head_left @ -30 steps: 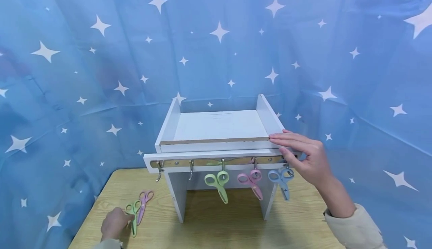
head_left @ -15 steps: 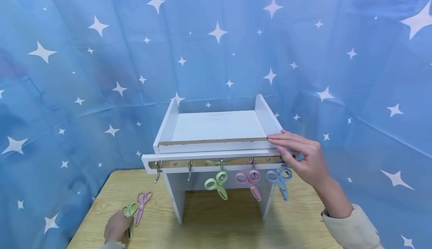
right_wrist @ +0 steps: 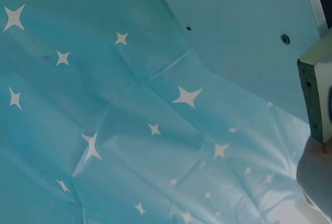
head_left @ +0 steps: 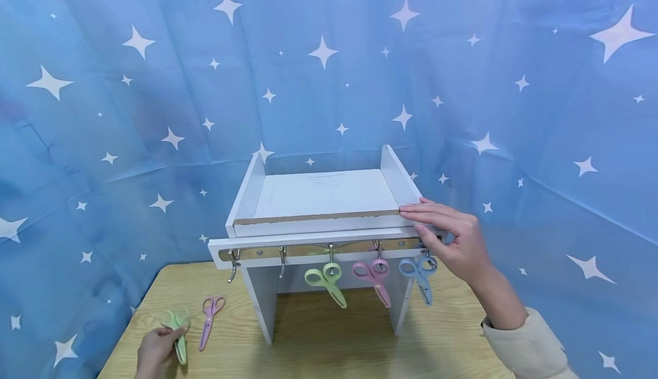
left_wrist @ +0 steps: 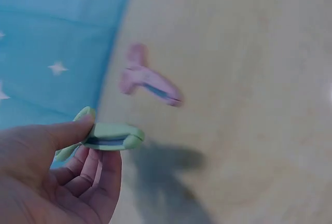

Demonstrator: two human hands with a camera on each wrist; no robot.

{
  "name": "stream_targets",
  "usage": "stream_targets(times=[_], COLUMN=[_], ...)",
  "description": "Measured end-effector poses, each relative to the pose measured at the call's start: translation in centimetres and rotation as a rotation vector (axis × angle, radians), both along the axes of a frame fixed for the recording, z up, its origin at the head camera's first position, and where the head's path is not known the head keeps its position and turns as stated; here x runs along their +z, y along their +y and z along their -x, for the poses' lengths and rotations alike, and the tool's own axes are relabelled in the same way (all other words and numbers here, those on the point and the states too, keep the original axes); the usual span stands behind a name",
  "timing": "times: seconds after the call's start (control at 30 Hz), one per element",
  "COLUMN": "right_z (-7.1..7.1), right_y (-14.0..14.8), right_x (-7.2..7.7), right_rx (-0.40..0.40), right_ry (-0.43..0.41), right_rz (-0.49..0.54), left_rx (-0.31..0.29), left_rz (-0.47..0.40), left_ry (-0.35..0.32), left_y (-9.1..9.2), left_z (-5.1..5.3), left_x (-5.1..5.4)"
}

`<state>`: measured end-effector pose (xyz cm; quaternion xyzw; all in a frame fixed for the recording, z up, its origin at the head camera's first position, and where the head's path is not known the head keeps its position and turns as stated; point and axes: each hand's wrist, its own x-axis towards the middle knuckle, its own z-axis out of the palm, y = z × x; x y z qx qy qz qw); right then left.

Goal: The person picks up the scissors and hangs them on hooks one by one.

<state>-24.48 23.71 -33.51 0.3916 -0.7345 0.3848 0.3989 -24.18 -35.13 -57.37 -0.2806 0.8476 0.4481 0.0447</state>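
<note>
My left hand [head_left: 153, 349] pinches a pair of light green scissors [left_wrist: 116, 130] between thumb and fingers, held just above the table. Beside it lies a pair of pinkish-purple scissors [head_left: 208, 325], flat on the wood. My right hand [head_left: 457, 241] rests on the right front corner of a white hook rack [head_left: 288, 228], its fingers stretched along the top edge and the thumb lower at the front. From the rack's hooks hang green scissors [head_left: 335, 294], pink scissors [head_left: 379, 289] and blue scissors [head_left: 424, 286]. In the right wrist view the right hand [right_wrist: 315, 169] shows only partly.
Two bare metal hooks, a leftmost hook [head_left: 233, 266] and a second hook [head_left: 282, 262], are on the rack's left side. The rack stands on a wooden table [head_left: 334, 356]. A blue star-patterned cloth [head_left: 308, 82] hangs behind and around it.
My left hand has taken hold of the green scissors and lifted them, shifting left, away from the purple pair. My right hand keeps its place on the rack. The head view has turned slightly right.
</note>
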Motion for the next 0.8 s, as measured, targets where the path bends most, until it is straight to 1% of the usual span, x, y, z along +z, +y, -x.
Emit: stream_targets(times=[0.07,0.13,0.2,0.27,0.33,0.4,0.5,0.57,0.67,0.7,0.8], right_z=[0.0,0.1,0.1,0.1,0.1,0.2,0.2,0.2,0.2,0.2,0.3], right_y=[-0.1,-0.1,-0.2,-0.2,-0.2,-0.2,-0.2,-0.2,-0.2,-0.2,-0.2], right_x=[0.0,0.0,0.0,0.0,0.0,0.0,-0.1,-0.1,-0.2,-0.3,-0.3], right_rx=[0.003,0.005,0.007,0.012,0.013,0.013,0.011,0.01,0.008,0.008,0.009], right_ry=[0.002,0.005,0.009,0.011,0.014,0.018,0.022,0.021,0.022,0.021,0.017], right_rz=[0.004,0.007,0.008,0.011,0.013,0.018,0.021,0.023,0.026,0.026,0.03], left_rx=[0.036,0.051,0.029,0.009,-0.026,-0.053,-0.101,-0.136,-0.194,-0.209,-0.244], left_rz=[-0.122,-0.212,-0.258,-0.295,-0.333,-0.414,-0.51,-0.577,-0.622,-0.625,-0.601], left_ry=[0.035,0.066,0.088,0.122,0.162,0.216,0.309,0.389,0.477,0.496,0.532], left_y=[-0.5,-0.7,-0.6,0.0,0.7,1.4,2.7,3.6,4.8,5.3,6.7], left_z=[0.4,0.7,0.7,0.6,0.2,-0.3,-1.2,-1.8,-2.7,-3.0,-4.0], left_x=[0.9,2.3,4.2,6.3,8.6,10.7,13.5,15.0,17.0,17.6,19.1])
